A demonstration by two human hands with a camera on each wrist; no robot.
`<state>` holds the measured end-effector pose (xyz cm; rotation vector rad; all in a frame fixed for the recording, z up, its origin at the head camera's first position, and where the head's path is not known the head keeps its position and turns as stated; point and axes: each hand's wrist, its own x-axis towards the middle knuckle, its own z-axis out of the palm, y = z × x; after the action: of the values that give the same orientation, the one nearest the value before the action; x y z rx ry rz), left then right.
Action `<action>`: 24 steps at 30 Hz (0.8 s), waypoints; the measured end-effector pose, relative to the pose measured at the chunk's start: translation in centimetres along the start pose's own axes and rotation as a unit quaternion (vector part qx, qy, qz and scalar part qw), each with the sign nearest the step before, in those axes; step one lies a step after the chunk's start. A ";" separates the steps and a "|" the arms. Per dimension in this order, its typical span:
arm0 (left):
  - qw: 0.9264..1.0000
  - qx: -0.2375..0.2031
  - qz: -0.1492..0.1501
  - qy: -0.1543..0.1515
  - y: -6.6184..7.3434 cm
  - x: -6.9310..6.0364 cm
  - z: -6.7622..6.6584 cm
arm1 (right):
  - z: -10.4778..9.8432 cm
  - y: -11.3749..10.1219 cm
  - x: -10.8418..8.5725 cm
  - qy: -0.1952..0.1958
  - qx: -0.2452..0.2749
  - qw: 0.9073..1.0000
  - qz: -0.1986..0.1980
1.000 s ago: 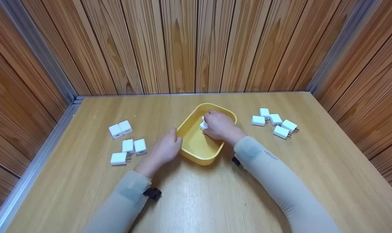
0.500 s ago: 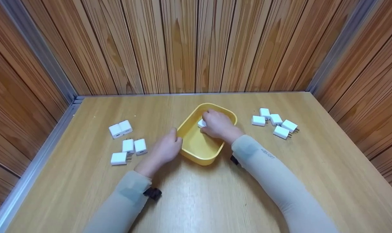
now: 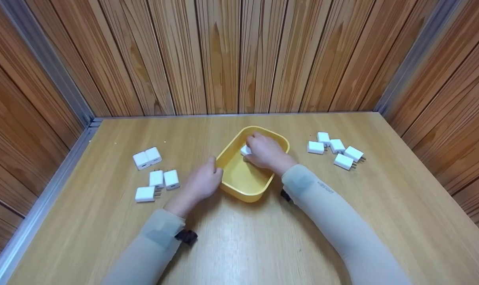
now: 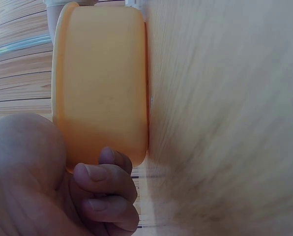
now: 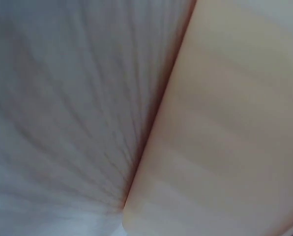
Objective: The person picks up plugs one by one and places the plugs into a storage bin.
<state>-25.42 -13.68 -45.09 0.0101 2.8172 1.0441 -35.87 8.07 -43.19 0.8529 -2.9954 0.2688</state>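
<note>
A yellow container stands on the table, turned at an angle. My left hand grips its left corner, thumb at the rim; in the left wrist view the fingers of that left hand curl beside the container's outer wall. My right hand reaches inside over the far part and holds a white charger plug, mostly covered by the fingers. The right wrist view shows only the outer wall close up, with the hand out of sight.
On the left of the table lie several white charger plugs. Several more plugs lie on the right, prongs visible on some. Wooden panel walls rise behind and at both sides.
My right hand has shifted slightly left inside the container, along with the white plug at its fingers. The left hand and the container have stayed in place.
</note>
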 end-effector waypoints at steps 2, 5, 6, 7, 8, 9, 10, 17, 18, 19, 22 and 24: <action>1.000 -0.002 -0.001 -0.001 0.0 0.0 0.0 | 0.0 0.0 0.0 -0.004 0.004 1.000 0.006; 1.000 -0.004 -0.004 0.000 0.0 0.0 0.0 | 0.0 0.0 0.0 -0.009 0.013 1.000 0.014; 1.000 -0.003 -0.004 -0.001 0.0 0.0 0.0 | -0.1 0.0 0.0 -0.010 0.016 1.000 0.016; 1.000 -0.003 -0.004 -0.001 0.0 -0.1 0.0 | -0.2 0.0 0.0 -0.010 0.020 1.000 0.018; 1.000 -0.003 -0.003 -0.001 0.0 -0.1 -0.1 | -0.3 0.0 -0.1 -0.009 0.023 1.000 0.018; 1.000 -0.001 0.000 -0.001 0.0 0.0 -0.1 | -0.4 0.0 -0.1 -0.006 0.025 1.000 0.018; 1.000 -0.002 0.001 -0.001 0.0 0.0 -0.1 | -0.5 0.0 -0.2 -0.002 0.027 0.999 0.017; 1.000 -0.010 0.009 0.005 -0.1 0.0 -0.1 | -1.5 0.4 -1.2 0.039 0.063 0.997 0.024; 1.000 -0.012 0.010 0.005 -0.1 0.0 -0.1 | -1.7 0.5 -1.4 0.046 0.070 0.996 0.025; 1.000 -0.014 0.010 0.005 -0.1 0.0 0.0 | -1.8 0.6 -1.6 0.054 0.075 0.995 0.024; 1.000 -0.016 0.010 0.004 -0.1 0.0 0.0 | -2.1 0.9 -2.0 0.079 0.089 0.993 0.020; 1.000 -0.016 0.009 0.002 -0.1 0.0 0.0 | -2.3 1.3 -2.3 0.097 0.094 0.991 0.014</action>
<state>-25.40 -13.74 -45.14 0.0291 2.8086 1.0956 -34.61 10.75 -41.32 0.7485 -2.8352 0.6048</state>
